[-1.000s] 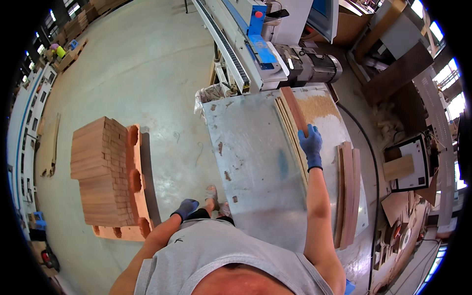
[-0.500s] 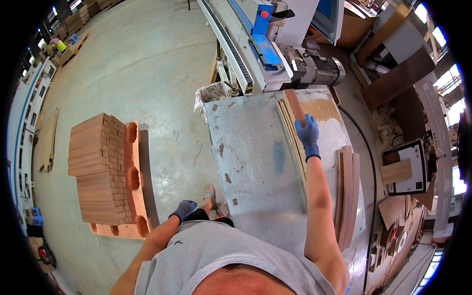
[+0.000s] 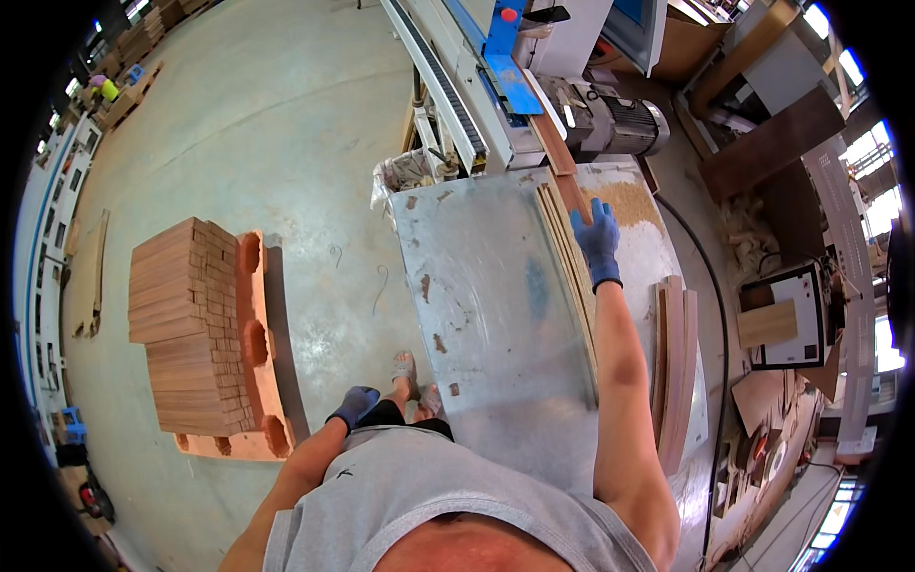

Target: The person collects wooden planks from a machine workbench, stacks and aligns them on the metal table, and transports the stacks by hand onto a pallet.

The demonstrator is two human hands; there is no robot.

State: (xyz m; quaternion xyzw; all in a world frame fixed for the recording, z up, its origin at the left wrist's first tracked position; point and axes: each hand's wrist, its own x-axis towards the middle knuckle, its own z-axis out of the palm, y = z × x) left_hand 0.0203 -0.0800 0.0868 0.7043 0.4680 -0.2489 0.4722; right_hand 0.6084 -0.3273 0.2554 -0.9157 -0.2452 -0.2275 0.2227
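Observation:
My right hand (image 3: 597, 244), in a blue glove, grips the near end of a reddish-brown wooden strip (image 3: 570, 194) on the metal table. The strip's far end meets another brown strip (image 3: 553, 143), which runs beside the machine's blue head (image 3: 515, 84). Just left of my right hand, several thin pale strips (image 3: 564, 238) lie lengthwise on the table. My left hand (image 3: 356, 406), gloved too, hangs low by my thigh with its fingers curled and nothing visible in it.
The grey metal table (image 3: 486, 315) carries a sawdust patch (image 3: 624, 208) and curved brown strips (image 3: 674, 372) on its right. A motor (image 3: 624, 124) sits beyond. On the left, stacked wooden boards (image 3: 186, 324) rest on an orange pallet (image 3: 255, 334). A black cable (image 3: 715, 296) runs along the right.
A brown strip now shows alongside the machine's blue head, touching the end of the one in my right hand. My right hand has shifted only slightly; the left stays by my thigh.

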